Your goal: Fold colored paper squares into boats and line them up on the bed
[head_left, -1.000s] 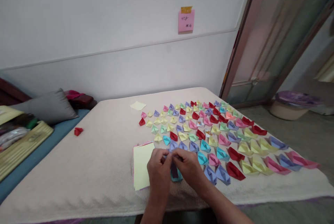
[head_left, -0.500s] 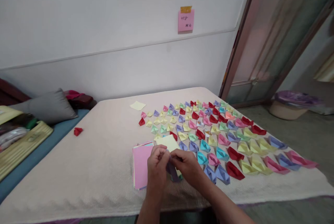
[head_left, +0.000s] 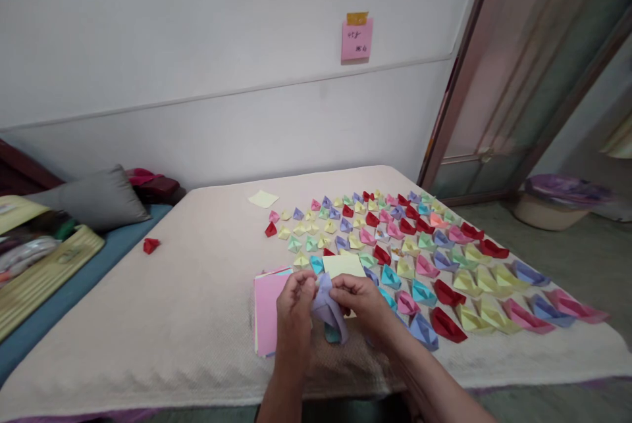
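Observation:
My left hand (head_left: 294, 308) and my right hand (head_left: 363, 300) meet near the front edge of the table, both pinching a lavender folded paper piece (head_left: 326, 308). A yellow paper sheet (head_left: 344, 266) sticks up behind my right hand; whether that hand grips it I cannot tell. Just left of my hands lies a stack of square paper sheets (head_left: 267, 310) with a pink one on top. A small teal paper piece (head_left: 332, 333) shows under the lavender one.
Several rows of coloured folded paper boats (head_left: 424, 255) cover the right half of the cloth-covered table (head_left: 162, 318). A lone red paper piece (head_left: 151, 245) and a loose yellow sheet (head_left: 263, 199) lie further back. A grey cushion (head_left: 91, 199) sits at left, a door frame (head_left: 459, 81) at right.
The yellow top sheet left the stack and now stands behind my right hand, leaving pink on top. The lavender piece has opened out wider between my fingers.

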Available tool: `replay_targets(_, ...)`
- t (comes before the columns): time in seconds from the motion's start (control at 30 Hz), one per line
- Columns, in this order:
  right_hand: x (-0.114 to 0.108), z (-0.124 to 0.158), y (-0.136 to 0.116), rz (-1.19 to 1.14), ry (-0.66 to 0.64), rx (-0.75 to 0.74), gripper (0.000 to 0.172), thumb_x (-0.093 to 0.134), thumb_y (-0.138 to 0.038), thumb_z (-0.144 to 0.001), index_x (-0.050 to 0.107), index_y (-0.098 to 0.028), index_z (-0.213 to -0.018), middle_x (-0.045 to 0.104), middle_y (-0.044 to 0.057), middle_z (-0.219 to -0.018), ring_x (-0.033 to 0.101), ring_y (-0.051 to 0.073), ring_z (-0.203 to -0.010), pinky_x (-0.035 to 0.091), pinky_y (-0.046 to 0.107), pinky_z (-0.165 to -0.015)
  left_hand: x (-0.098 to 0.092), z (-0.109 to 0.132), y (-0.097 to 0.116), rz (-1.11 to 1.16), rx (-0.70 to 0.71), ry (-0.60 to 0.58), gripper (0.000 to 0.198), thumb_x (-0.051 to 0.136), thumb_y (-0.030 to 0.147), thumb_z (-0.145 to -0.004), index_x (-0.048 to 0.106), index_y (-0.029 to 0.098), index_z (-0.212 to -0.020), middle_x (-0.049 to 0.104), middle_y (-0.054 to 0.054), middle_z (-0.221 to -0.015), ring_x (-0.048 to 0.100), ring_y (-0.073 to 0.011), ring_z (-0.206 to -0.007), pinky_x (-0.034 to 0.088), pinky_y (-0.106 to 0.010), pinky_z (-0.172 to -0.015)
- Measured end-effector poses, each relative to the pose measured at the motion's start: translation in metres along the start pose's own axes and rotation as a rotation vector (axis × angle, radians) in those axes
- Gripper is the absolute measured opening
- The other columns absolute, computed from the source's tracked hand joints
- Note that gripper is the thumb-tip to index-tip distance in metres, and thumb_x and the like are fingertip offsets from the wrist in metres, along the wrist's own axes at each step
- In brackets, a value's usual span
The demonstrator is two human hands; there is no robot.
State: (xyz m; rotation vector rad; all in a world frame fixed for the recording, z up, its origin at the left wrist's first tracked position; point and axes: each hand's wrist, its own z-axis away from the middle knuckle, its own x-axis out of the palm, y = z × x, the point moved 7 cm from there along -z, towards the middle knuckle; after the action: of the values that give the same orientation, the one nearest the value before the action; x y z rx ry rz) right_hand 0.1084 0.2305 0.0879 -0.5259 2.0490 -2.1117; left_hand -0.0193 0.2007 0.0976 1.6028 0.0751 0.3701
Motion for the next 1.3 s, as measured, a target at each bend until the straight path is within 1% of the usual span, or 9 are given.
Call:
replay_targets(0.13,-0.001,0.001,0.004,-0.13,-0.02,0.067,0.013,0.067,-0.027,-0.069,0.065,-0.014,-0.067,0.048,-0.006,-0.05,0.037,0.007,-0.046,0.028,0.02,-0.047,0.003,0.002,-0.003,0.05,-0.046,-0.053,0.017,0.06,0.033,-0.079,0.064,0.016,-0.083,0.06,0.0,-0.073,0.053,-0.0112,-0.065,0.04,-0.021,-0.059)
replay_targets(0.33,0.007,0.004,0.015,-0.314,-0.082,0.195,0.02,0.075,-0.031,-0.061,0.066,-0.014,-0.067,0.055,-0.003,-0.054,0.042,0.008,-0.047,0.029,0.02,-0.046,0.002,0.005,0.004,0.114,-0.02,-0.006,0.019,0.067,0.031,-0.071,0.066,0.016,-0.083,0.063,-0.001,-0.072,0.055,-0.0128,-0.064,0.041,-0.022,-0.059)
replay_targets(0.47,0.009,0.005,0.017,-0.347,-0.101,0.219,0.022,0.078,-0.031,-0.059,0.066,-0.013,-0.065,0.055,-0.003,-0.051,0.042,0.007,-0.045,0.028,0.019,-0.045,0.0,0.006,0.004,0.103,-0.035,-0.004,0.02,0.067,0.033,-0.072,0.065,0.017,-0.084,0.061,0.001,-0.068,0.052,-0.0107,-0.059,0.038,-0.02,-0.054)
replay_targets(0.63,0.01,0.005,0.018,-0.377,-0.101,0.23,0.023,0.08,-0.029,-0.058,0.068,-0.012,-0.066,0.057,-0.003,-0.051,0.042,0.006,-0.044,0.027,0.019,-0.044,0.002,0.004,-0.005,0.136,-0.049,-0.064,0.014,0.068,0.025,-0.072,0.062,0.016,-0.081,0.057,0.003,-0.065,0.049,-0.0091,-0.057,0.037,-0.02,-0.054)
replay_targets(0.73,0.01,0.006,0.019,-0.412,-0.1,0.246,0.023,0.081,-0.029,-0.057,0.068,-0.012,-0.066,0.057,-0.003,-0.051,0.043,0.006,-0.043,0.028,0.019,-0.044,0.002,0.004,-0.004,0.119,-0.026,-0.073,0.011,0.065,0.025,-0.075,0.062,0.015,-0.079,0.058,0.002,-0.065,0.049,-0.0092,-0.06,0.039,-0.02,-0.057)
replay_targets(0.93,0.012,0.005,0.022,-0.45,-0.112,0.246,0.026,0.083,-0.03,-0.055,0.068,-0.012,-0.067,0.059,-0.002,-0.052,0.045,0.006,-0.044,0.03,0.018,-0.044,0.006,0.006,0.004,0.097,0.01,-0.092,0.01,0.066,0.018,-0.073,0.06,0.016,-0.08,0.058,0.003,-0.066,0.05,-0.0093,-0.061,0.039,-0.019,-0.057)
replay_targets(1.03,0.012,0.004,0.023,-0.45,-0.112,0.241,0.027,0.083,-0.03,-0.055,0.068,-0.012,-0.067,0.058,-0.002,-0.051,0.045,0.006,-0.043,0.029,0.018,-0.043,0.005,0.008,0.009,0.009,0.069,-0.062,0.008,0.063,0.017,-0.074,0.058,0.018,-0.08,0.057,0.004,-0.065,0.051,-0.0094,-0.061,0.039,-0.019,-0.056)
replay_targets(1.13,0.012,0.003,0.025,-0.455,-0.11,0.241,0.026,0.083,-0.029,-0.054,0.068,-0.012,-0.067,0.057,-0.003,-0.051,0.044,0.006,-0.043,0.029,0.019,-0.044,0.005,0.01,0.013,-0.112,0.148,-0.043,0.004,0.06,0.016,-0.076,0.059,0.018,-0.079,0.059,0.003,-0.071,0.054,-0.0111,-0.068,0.041,-0.021,-0.062)
replay_targets(1.3,0.012,0.003,0.023,-0.461,-0.106,0.238,0.024,0.082,-0.027,-0.055,0.067,-0.012,-0.066,0.057,-0.003,-0.051,0.045,0.006,-0.043,0.029,0.018,-0.044,0.007,0.012,0.021,-0.198,0.224,-0.095,0.006,0.057,0.014,-0.077,0.061,0.018,-0.079,0.061,0.001,-0.076,0.055,-0.0132,-0.073,0.042,-0.023,-0.067)
